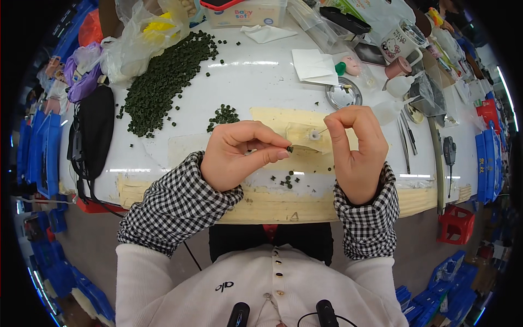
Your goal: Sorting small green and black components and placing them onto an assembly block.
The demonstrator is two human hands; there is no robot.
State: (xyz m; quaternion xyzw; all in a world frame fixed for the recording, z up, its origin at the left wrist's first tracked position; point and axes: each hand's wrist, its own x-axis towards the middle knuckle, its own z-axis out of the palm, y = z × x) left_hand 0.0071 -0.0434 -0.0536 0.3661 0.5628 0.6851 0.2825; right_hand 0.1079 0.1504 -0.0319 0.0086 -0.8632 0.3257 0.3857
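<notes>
My left hand point(231, 155) pinches a small dark green part point(290, 149) between thumb and forefinger. Close by on the right, my right hand point(359, 155) has thumb and forefinger pressed together on a thin needle-like tool point(323, 131). Its tip points toward a small white ring-shaped piece point(314, 135), which sits on a yellowish taped pad point(297, 131) on the table; whether they touch I cannot tell. Several loose dark green parts point(289, 180) lie in front of the hands. A small cluster of the same parts point(223, 115) rests beyond my left hand.
A large heap of dark green parts point(163, 76) covers the table's far left, beside a black pouch point(93, 131). Far right are a round metal dish point(344, 94), white paper point(315, 66), a pinkish spool point(398, 67) and tweezers point(403, 143). A wooden strip point(294, 212) edges the table.
</notes>
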